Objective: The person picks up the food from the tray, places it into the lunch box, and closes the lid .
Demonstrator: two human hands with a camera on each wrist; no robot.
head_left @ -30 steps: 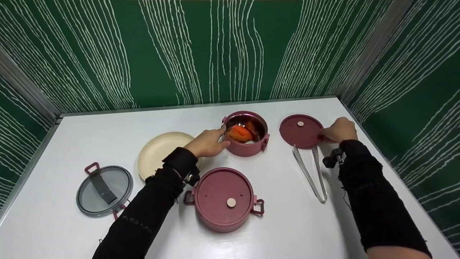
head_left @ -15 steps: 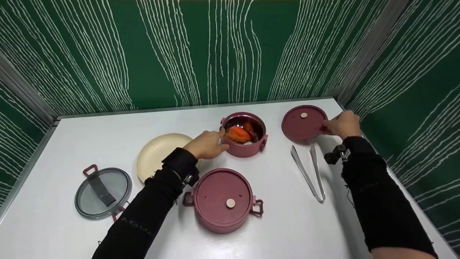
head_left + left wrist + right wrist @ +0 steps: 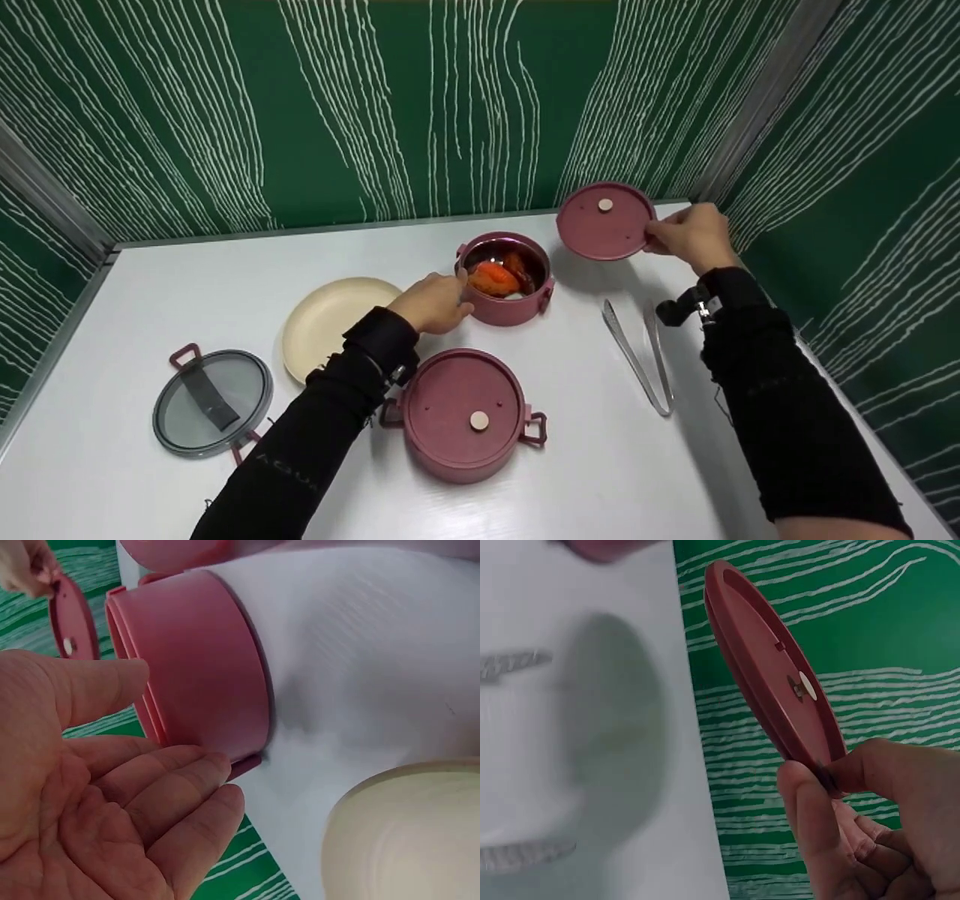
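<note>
My right hand (image 3: pixel 694 238) pinches the edge of a round dark-pink pot lid (image 3: pixel 600 232) with a cream knob, thumb on one face and fingers on the other. The lid is up off the table and tilted, right of a small pink pot (image 3: pixel 506 309). Inside that uncovered pot lie orange and brown pieces of food (image 3: pixel 495 279). My left hand (image 3: pixel 431 304) is at the pot's left side; in the left wrist view its thumb and loosely extended fingers lie against the pot wall (image 3: pixel 199 660) near the rim and handle.
Metal tongs (image 3: pixel 634 358) lie spread on the white table below the lid. A larger lidded pink pot (image 3: pixel 461 450) stands in front. A cream plate (image 3: pixel 315 322) and a grey lidded pan-like item (image 3: pixel 247 390) are at left. Green panels (image 3: pixel 405 112) border the table.
My right hand has raised the lid from beside the tongs' tips, up off the table and then leftward toward the small pot. The left hand has stayed at the pot's side.
</note>
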